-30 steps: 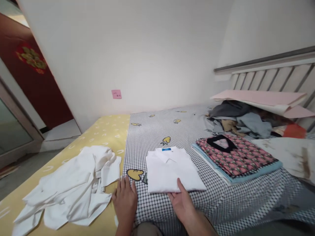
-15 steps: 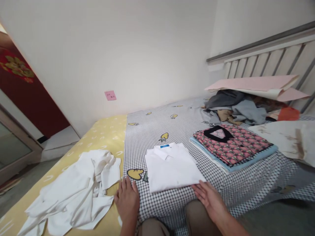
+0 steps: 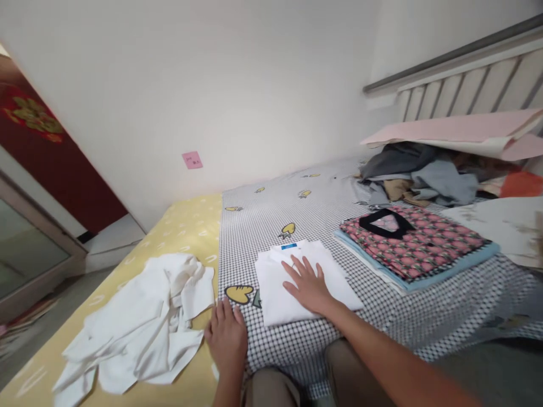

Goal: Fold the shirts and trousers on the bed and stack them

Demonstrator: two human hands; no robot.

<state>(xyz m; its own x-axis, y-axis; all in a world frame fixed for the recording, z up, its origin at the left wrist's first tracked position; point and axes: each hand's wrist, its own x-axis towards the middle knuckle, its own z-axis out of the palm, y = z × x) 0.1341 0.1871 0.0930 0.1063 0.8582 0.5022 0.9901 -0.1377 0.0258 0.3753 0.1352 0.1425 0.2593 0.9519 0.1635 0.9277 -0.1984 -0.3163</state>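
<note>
A white shirt (image 3: 271, 294), folded into a neat rectangle with a blue label at its collar, lies on the checked cloth in front of me. My right hand (image 3: 309, 285) rests on top of it, palm down and fingers spread, covering part of the collar and front. My left hand (image 3: 227, 332) lies flat on the bed beside the shirt, at the seam between the yellow and checked cloth, holding nothing. To its left, a crumpled white garment (image 3: 131, 328) is spread loosely over the yellow cloth.
A stack of folded clothes, topped by a pink patterned shirt (image 3: 424, 243), sits to the right. Behind it are heaped clothes (image 3: 441, 178) under a pink sheet (image 3: 458, 133). A radiator (image 3: 466, 85) lines the right wall. The bed's yellow side (image 3: 186, 223) drops to the floor at left.
My right hand has moved from the folded shirt's lower right corner up onto its middle, with fingers now spread. The left hand stays in place. The view has shifted slightly.
</note>
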